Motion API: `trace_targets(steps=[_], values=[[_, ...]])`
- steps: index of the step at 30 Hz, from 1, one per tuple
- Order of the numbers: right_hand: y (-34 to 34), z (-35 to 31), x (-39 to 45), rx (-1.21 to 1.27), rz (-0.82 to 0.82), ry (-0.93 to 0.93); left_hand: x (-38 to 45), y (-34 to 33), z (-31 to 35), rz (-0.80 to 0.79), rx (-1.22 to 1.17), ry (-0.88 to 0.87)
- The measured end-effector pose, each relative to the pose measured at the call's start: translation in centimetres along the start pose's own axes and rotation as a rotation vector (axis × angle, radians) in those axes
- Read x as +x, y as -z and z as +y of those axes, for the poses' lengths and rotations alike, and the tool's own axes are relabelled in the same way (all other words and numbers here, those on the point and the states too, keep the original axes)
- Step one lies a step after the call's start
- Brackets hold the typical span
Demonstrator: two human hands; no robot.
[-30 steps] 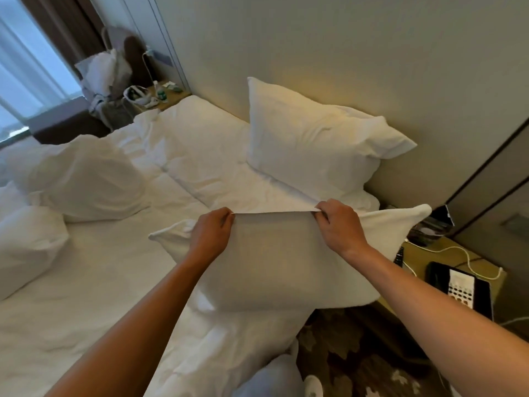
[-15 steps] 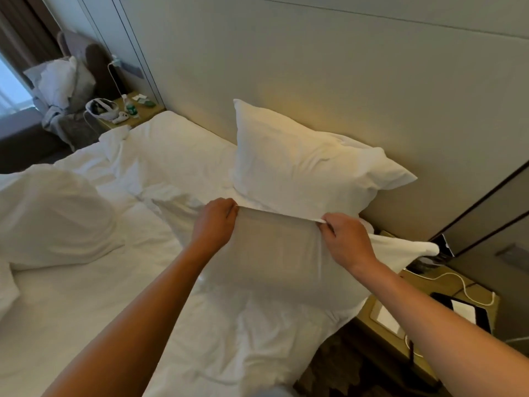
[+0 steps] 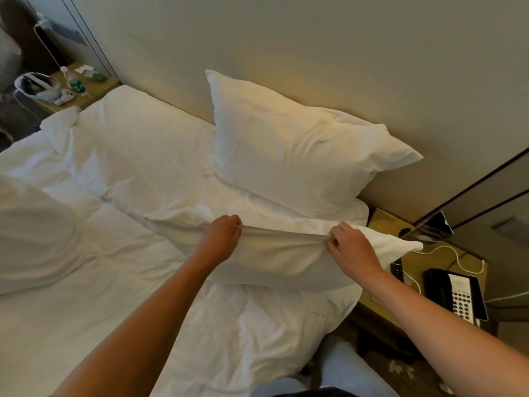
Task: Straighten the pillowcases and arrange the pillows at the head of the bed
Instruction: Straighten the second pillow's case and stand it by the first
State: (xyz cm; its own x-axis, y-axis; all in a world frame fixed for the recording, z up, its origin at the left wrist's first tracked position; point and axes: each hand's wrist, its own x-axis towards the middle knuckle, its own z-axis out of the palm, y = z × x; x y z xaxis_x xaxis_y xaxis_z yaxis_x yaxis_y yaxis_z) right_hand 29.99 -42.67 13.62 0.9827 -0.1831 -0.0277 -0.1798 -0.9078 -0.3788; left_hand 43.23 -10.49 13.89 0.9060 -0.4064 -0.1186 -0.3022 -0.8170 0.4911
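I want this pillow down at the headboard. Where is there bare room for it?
Free: the sheet left of the propped pillow, up to the far nightstand. Crowded: the right side, where both hands grip the held pillow beside the phone nightstand.

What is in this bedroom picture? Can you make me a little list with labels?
Left hand: left hand grips the top edge of the soft white held pillow
Right hand: right hand pinches the same edge
Propped pillow: plump white pillow leans upright on the beige headboard wall
Bed: rumpled white sheets
Nightstand: black desk phone
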Motion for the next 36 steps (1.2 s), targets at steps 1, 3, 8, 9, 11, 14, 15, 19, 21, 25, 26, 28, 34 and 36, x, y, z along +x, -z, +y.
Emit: trace_targets(steps=[1,3,8,9,11,14,15,19,21,25,26,28,34,36], values=[[-0.1,0.0,0.3,0.004,0.017,-0.014,0.3,-0.3,-0.2,-0.010,0.007,0.001],[0.0,-0.2,0.9,0.024,0.049,-0.025,1.1,-0.5,-0.7,-0.026,0.034,-0.001],[0.2,-0.5,2.1,0.142,0.049,-0.073,2.9,0.2,-1.0,0.018,0.130,-0.010],[0.2,-0.4,2.3,0.157,0.051,-0.083,3.1,0.5,-1.1,0.034,0.142,-0.014],[0.1,0.1,2.8,0.165,0.061,-0.085,3.5,0.9,-1.1,0.054,0.142,-0.013],[0.0,0.7,3.5,0.153,0.054,-0.095,3.7,1.5,-1.0,0.031,0.110,0.014],[-0.1,0.9,3.6,0.155,0.038,-0.100,3.8,1.7,-1.0,0.021,0.096,0.018],[-0.6,1.7,3.7,0.145,0.022,-0.099,4.1,2.2,-1.2,-0.011,0.085,0.004],[-0.7,1.6,3.6,0.132,0.028,-0.105,4.3,2.2,-1.3,-0.018,0.094,0.005],[-0.7,1.2,3.0,0.160,0.062,-0.113,3.9,2.1,-1.5,0.005,0.115,0.018],[-0.6,1.1,2.8,0.178,0.082,-0.114,3.8,2.3,-1.5,0.014,0.118,0.022],[-0.5,0.8,2.2,0.213,0.121,-0.120,3.6,2.8,-1.5,0.032,0.124,0.029],[0.7,-0.2,1.8,0.275,0.178,-0.118,4.2,4.8,-1.2,0.076,0.087,-0.005],[1.4,-0.6,2.4,0.298,0.186,-0.123,4.8,5.5,-1.0,0.096,0.080,-0.022]])
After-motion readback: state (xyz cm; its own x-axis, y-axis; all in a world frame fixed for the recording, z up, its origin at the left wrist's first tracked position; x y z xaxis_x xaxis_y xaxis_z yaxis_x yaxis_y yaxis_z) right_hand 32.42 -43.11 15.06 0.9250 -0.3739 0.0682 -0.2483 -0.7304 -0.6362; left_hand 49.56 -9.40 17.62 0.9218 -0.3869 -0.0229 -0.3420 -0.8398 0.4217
